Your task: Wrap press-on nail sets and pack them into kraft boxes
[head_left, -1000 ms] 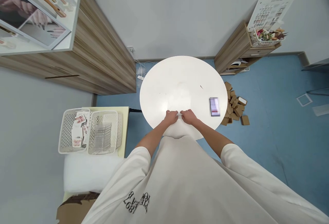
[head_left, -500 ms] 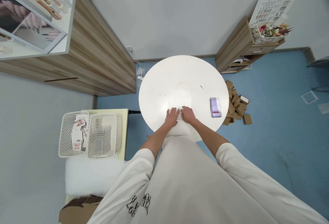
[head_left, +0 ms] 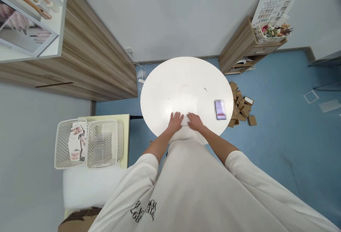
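A white, thin, soft-looking sheet lies, in the head view, at the near side of the white, rounded counter. The left hand rests palm down with fingers extended, and the right hand is likewise unfolded, fingers slightly bent; neither visibly grips anything. One second ago, the fingers were curled around the sheet's edge; so it seems now pressed rather than held. A purple, rectangular, blurred object lies on the counter's right part.

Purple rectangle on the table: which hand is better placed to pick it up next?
Probably the right hand, nearer the purple rectangle on the white table; the left hand is farther across.
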Tool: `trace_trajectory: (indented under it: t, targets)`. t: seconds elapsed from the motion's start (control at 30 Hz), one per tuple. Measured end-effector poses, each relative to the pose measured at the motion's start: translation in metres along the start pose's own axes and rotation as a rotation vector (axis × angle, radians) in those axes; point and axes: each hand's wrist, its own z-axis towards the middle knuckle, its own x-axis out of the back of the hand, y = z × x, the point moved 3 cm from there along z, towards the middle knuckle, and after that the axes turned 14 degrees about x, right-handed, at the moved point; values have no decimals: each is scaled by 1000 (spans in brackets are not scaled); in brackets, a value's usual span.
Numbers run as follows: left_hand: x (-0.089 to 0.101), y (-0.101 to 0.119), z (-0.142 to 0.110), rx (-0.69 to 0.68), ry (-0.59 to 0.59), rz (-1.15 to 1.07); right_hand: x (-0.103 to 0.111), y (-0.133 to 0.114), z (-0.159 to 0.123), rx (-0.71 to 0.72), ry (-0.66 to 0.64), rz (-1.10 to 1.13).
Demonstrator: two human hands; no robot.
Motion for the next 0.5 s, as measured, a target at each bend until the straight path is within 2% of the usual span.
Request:
trace_trajectory:
  t: [0.17, 0.5]
  targets:
    - [0, 9, -13, -42, 9, 19, 1, 2, 1, 64, -47, 3]
    - [-9, 12, -9, -33, -6, 96, -6, 0, -5, 56, -126, -2]
